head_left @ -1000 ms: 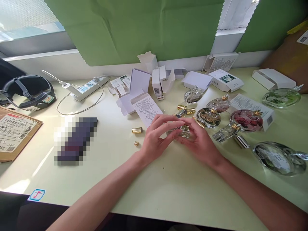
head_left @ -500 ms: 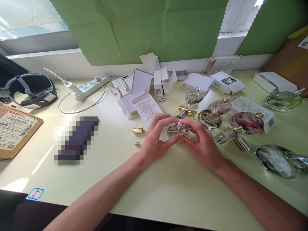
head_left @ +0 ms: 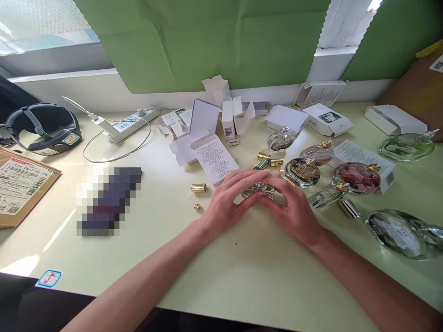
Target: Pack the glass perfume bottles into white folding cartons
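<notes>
A small clear glass perfume bottle (head_left: pixel 259 190) stands on the table between my two hands, partly hidden by the fingers. My left hand (head_left: pixel 230 196) curves around its left side, its fingers stretched across the bottle's top and its thumb at the front. From the right, my right hand (head_left: pixel 292 203) closes on the bottle, thumb in front and fingers behind. The two thumbs meet before the glass. To the left of my left hand lie a gold cap (head_left: pixel 198 187) and a smaller gold collar (head_left: pixel 197 207). Several gold and silver pieces (head_left: pixel 276 162) lie just behind the bottle.
Several perfume bottles lie at the right, among them a red one (head_left: pixel 357 178), a green one (head_left: pixel 406 146) and a large clear one (head_left: pixel 401 233). Opened white boxes (head_left: pixel 204 120) line the back. Leftward are a blurred dark object (head_left: pixel 110 198), a power strip (head_left: pixel 133 123) and a parcel (head_left: pixel 26 186).
My left fingers have moved across the top of the perfume bottle, covering its neck, which showed before. My right hand and the bottle stay in nearly the same place.
</notes>
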Demonstrator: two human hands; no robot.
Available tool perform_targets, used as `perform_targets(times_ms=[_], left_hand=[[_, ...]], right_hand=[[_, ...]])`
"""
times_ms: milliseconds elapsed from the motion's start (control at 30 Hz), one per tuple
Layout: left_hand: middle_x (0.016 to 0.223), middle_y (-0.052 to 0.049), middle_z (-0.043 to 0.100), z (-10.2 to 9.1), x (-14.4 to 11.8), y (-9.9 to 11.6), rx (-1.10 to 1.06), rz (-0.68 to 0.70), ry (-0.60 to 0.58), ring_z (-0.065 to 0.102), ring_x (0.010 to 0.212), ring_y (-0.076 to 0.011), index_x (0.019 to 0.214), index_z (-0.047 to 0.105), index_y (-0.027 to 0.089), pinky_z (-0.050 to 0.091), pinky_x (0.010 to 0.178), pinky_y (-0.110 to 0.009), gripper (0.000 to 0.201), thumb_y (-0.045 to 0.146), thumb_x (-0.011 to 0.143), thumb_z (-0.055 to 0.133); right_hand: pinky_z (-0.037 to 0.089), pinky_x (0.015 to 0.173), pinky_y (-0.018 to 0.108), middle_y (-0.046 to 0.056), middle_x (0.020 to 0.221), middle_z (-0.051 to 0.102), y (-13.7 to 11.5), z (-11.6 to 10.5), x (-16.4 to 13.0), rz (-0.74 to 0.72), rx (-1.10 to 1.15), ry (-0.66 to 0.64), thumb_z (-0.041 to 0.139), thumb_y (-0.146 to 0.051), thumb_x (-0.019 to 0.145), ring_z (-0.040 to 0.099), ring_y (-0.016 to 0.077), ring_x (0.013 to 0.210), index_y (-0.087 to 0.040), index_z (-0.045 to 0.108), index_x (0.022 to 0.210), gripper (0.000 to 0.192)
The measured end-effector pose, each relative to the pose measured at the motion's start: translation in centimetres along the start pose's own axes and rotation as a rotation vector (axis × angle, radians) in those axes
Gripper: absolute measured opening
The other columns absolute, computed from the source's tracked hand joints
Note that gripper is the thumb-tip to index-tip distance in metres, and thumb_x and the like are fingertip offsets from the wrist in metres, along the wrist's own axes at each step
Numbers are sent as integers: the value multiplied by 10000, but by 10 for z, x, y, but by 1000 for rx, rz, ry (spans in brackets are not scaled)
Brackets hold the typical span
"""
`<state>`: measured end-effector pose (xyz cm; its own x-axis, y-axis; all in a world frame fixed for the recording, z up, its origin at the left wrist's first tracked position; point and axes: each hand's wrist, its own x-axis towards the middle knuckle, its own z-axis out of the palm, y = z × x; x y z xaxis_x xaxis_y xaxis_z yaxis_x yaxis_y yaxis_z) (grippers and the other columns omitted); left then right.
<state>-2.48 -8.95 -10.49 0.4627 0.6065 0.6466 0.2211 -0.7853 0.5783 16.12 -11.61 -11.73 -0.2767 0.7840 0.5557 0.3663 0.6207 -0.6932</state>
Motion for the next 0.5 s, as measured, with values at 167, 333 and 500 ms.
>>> perform_targets(times_ms=[167, 333, 500], left_hand=[[1303, -59, 652, 0, 0, 0, -19, -16, -9, 583, 1232, -198, 1399, 514, 297, 506, 1042, -422, 546, 124, 897, 642], [1289, -53, 664, -1, 0, -1, -20, -17, 0, 595, 1218, -197, 1398, 519, 311, 523, 1027, -416, 549, 137, 894, 650], [1268, -60, 674, 0, -1, -2, -16, -30, 15, 605, 1204, -197, 1389, 532, 311, 533, 1012, -407, 529, 160, 896, 653]], right_hand=[[480, 1053, 410, 22, 1276, 647, 0, 0, 0, 12, 38, 16, 601, -168, 937, 584, 204, 1235, -362, 525, 1309, 426], [481, 1056, 409, 20, 1277, 651, 0, 1, 1, 1, 43, 26, 607, -168, 934, 585, 207, 1241, -363, 536, 1303, 423], [482, 1058, 399, 22, 1267, 657, -1, 0, 1, 15, 45, 29, 610, -172, 934, 588, 204, 1238, -355, 550, 1284, 400]])
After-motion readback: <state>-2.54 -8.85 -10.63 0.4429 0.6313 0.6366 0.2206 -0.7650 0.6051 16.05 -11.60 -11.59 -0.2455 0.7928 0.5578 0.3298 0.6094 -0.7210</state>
